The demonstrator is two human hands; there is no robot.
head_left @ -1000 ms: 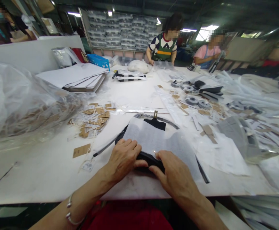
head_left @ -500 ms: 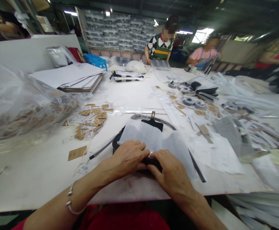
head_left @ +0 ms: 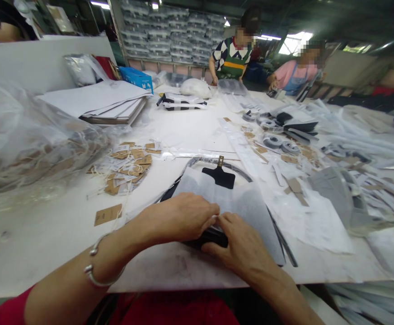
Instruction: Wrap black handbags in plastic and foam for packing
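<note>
A black bag lies on the white table right in front of me, mostly covered by a sheet of white tissue paper. Its black tab with a brass buckle sticks out at the far end, and a thin black strap curves round it. My left hand presses down on the near edge of the tissue and bag, fingers curled. My right hand meets it fingertip to fingertip, pinching the bag's near black edge. A silver bracelet sits on my left wrist.
A clear plastic sack of brown tags fills the left. Loose brown hang tags lie beyond my left hand. Stacked white sheets, tape rolls and grey scraps crowd the far and right side. Two people work at the far end.
My hands have drawn together at the bag's near edge until the fingertips touch. My left hand slid right over the tissue. The view shifted slightly.
</note>
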